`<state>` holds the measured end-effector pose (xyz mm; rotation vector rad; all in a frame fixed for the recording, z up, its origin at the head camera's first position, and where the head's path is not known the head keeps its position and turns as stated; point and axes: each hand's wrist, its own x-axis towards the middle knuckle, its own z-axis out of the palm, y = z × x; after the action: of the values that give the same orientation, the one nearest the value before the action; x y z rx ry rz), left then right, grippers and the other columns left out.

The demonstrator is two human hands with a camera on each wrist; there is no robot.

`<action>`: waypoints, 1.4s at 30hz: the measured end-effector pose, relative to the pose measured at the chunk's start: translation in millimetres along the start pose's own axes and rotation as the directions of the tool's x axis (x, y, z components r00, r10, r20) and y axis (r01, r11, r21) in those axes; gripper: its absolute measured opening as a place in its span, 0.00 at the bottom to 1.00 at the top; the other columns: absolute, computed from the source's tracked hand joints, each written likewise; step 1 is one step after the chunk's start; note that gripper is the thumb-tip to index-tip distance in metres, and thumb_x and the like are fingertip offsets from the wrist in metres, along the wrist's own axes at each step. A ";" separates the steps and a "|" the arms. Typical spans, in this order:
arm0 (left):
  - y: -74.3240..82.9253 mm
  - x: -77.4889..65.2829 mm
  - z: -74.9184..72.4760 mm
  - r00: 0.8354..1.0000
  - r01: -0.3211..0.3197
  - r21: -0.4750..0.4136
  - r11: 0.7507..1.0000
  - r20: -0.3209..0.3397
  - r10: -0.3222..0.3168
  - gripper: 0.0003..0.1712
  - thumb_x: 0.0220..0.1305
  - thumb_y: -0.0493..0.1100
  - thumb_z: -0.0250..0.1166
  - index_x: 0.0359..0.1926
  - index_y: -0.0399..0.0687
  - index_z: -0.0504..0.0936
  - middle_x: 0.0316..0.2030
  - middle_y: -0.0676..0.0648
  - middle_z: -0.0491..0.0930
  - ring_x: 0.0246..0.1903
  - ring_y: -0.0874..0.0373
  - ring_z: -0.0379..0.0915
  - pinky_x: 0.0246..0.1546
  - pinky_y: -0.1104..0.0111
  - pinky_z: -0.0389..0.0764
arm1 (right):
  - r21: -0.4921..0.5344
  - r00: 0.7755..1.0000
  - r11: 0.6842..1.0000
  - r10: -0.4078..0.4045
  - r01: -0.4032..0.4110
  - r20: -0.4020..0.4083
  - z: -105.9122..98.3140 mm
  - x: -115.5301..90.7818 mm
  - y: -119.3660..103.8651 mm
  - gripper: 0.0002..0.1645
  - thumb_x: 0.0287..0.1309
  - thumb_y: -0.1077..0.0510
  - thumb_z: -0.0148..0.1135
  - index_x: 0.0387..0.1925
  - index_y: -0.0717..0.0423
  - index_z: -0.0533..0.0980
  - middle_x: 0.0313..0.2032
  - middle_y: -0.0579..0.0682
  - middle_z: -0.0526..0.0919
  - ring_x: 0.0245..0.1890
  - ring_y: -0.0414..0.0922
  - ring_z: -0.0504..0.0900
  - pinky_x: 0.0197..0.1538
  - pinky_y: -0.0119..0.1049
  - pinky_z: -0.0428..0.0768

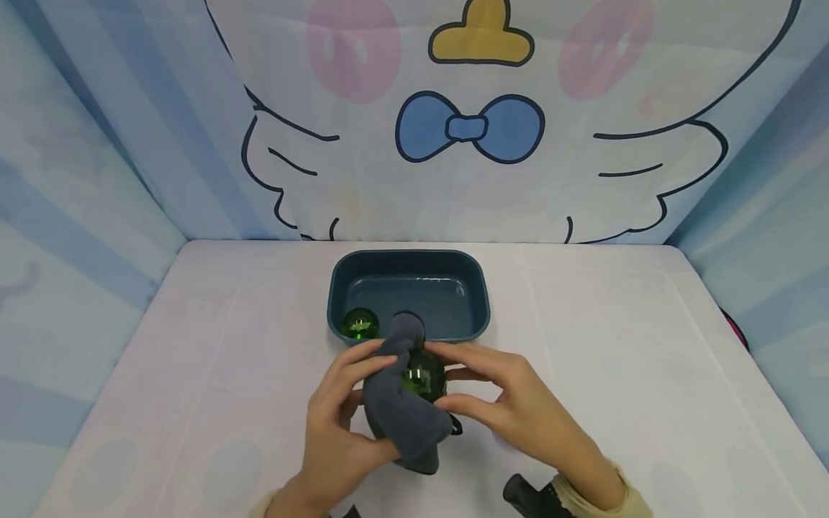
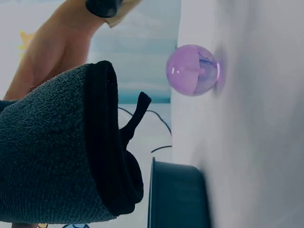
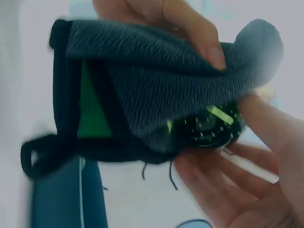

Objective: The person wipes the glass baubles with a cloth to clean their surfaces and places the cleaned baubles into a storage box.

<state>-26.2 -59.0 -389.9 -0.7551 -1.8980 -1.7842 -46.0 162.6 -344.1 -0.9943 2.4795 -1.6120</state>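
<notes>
A dark grey cloth (image 1: 395, 414) with black edging and a hanging loop is draped round a clear green ball (image 1: 424, 375) above the table, just in front of the tray. My left hand (image 1: 337, 424) grips the cloth from the left, thumb below and fingers over its top. From the right, my right hand (image 1: 512, 396) pinches the green ball between thumb and fingers. In the right wrist view the ball (image 3: 211, 124) shows beneath a fold of the cloth (image 3: 156, 85). Only the cloth's edge and loop (image 2: 135, 116) face the left wrist view.
Close beyond my hands stands a dark teal tray (image 1: 408, 256), with another green ball (image 1: 360, 324) in its near left corner. A clear purple ball (image 2: 192, 70) lies on the white table, seen in the left wrist view. Printed curtains hang behind and at both sides.
</notes>
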 end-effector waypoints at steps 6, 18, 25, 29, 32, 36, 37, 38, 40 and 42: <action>2.3 1.0 -2.3 0.998 0.054 -0.034 0.998 0.014 -0.053 0.44 0.35 0.21 0.79 0.60 0.34 0.76 0.60 0.37 0.72 0.58 0.55 0.74 0.39 0.72 0.85 | -0.202 0.975 0.954 -0.217 0.221 0.043 -6.8 -1.9 -3.1 0.34 0.55 0.62 0.73 0.64 0.52 0.75 0.64 0.51 0.75 0.62 0.45 0.75 0.59 0.33 0.79; 3.2 0.2 -1.5 1.000 -0.017 -0.002 1.000 0.022 0.017 0.35 0.46 0.31 0.79 0.58 0.39 0.79 0.61 0.38 0.72 0.60 0.54 0.73 0.44 0.72 0.84 | -0.133 0.958 0.949 -0.286 0.286 0.021 0.0 2.1 2.8 0.31 0.59 0.59 0.68 0.64 0.58 0.73 0.62 0.55 0.76 0.62 0.48 0.76 0.56 0.33 0.81; 4.7 1.2 -3.4 0.999 -0.022 0.076 0.997 0.041 0.019 0.34 0.48 0.37 0.80 0.58 0.43 0.80 0.61 0.38 0.72 0.62 0.53 0.71 0.49 0.73 0.82 | 0.100 0.999 0.995 0.006 -0.003 -0.036 5.7 1.0 1.1 0.32 0.57 0.65 0.69 0.64 0.60 0.73 0.59 0.58 0.80 0.49 0.43 0.85 0.47 0.38 0.86; 4.7 1.0 -3.5 0.999 0.005 0.091 0.996 0.035 -0.008 0.39 0.41 0.32 0.82 0.58 0.43 0.79 0.60 0.38 0.73 0.59 0.53 0.73 0.45 0.73 0.83 | 0.081 0.997 0.994 0.073 -0.072 -0.014 7.8 0.6 1.2 0.30 0.60 0.62 0.67 0.64 0.58 0.73 0.60 0.56 0.80 0.49 0.43 0.85 0.48 0.37 0.86; 4.9 2.3 -3.8 0.999 0.034 0.070 0.997 0.013 -0.035 0.41 0.37 0.29 0.82 0.57 0.42 0.79 0.60 0.38 0.73 0.58 0.54 0.74 0.42 0.73 0.84 | 0.061 0.997 0.995 0.073 -0.073 -0.001 8.4 1.7 -0.1 0.31 0.61 0.61 0.67 0.66 0.57 0.72 0.61 0.55 0.78 0.53 0.44 0.83 0.49 0.36 0.85; 4.6 4.7 -5.7 0.997 0.071 0.014 0.997 -0.003 -0.071 0.42 0.34 0.24 0.80 0.57 0.38 0.78 0.59 0.38 0.73 0.58 0.55 0.74 0.38 0.73 0.85 | 0.002 1.000 1.000 -0.002 0.002 -0.003 5.4 2.3 -2.8 0.34 0.60 0.62 0.68 0.67 0.54 0.71 0.64 0.51 0.75 0.58 0.44 0.80 0.52 0.36 0.84; 4.4 4.9 -6.1 0.997 0.078 0.000 0.997 -0.001 -0.078 0.43 0.33 0.23 0.79 0.57 0.37 0.77 0.59 0.38 0.73 0.58 0.56 0.74 0.38 0.73 0.85 | -0.031 0.999 0.999 -0.038 0.038 0.000 4.0 2.0 -3.2 0.34 0.58 0.63 0.69 0.67 0.53 0.71 0.65 0.51 0.74 0.60 0.45 0.78 0.54 0.36 0.83; 4.2 4.9 -6.2 0.996 0.084 -0.016 0.996 0.001 -0.084 0.43 0.33 0.22 0.79 0.57 0.36 0.77 0.59 0.38 0.72 0.58 0.56 0.74 0.38 0.72 0.85 | -0.068 0.997 0.994 -0.082 0.083 0.006 2.4 1.8 -3.5 0.35 0.56 0.64 0.71 0.66 0.52 0.72 0.65 0.51 0.74 0.62 0.45 0.77 0.55 0.36 0.83; 3.9 4.4 -6.1 0.995 0.096 -0.043 0.994 0.008 -0.096 0.43 0.33 0.22 0.78 0.57 0.35 0.77 0.59 0.39 0.72 0.57 0.56 0.74 0.38 0.71 0.85 | -0.146 0.985 0.974 -0.171 0.173 0.028 -0.4 1.6 -3.5 0.36 0.53 0.66 0.73 0.64 0.51 0.74 0.66 0.51 0.72 0.63 0.46 0.74 0.55 0.35 0.82; 3.8 3.8 -5.4 0.994 0.105 -0.068 0.992 0.016 -0.104 0.43 0.34 0.21 0.78 0.58 0.35 0.76 0.59 0.38 0.72 0.57 0.55 0.75 0.38 0.70 0.86 | -0.200 0.969 0.948 -0.243 0.248 0.054 -2.1 1.8 -2.7 0.36 0.51 0.68 0.74 0.63 0.51 0.76 0.66 0.52 0.72 0.63 0.48 0.73 0.55 0.35 0.82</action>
<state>-27.0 -63.9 -384.1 -0.7038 -1.9257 -1.9212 -46.7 162.7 -340.3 -1.3923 2.6333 -1.4021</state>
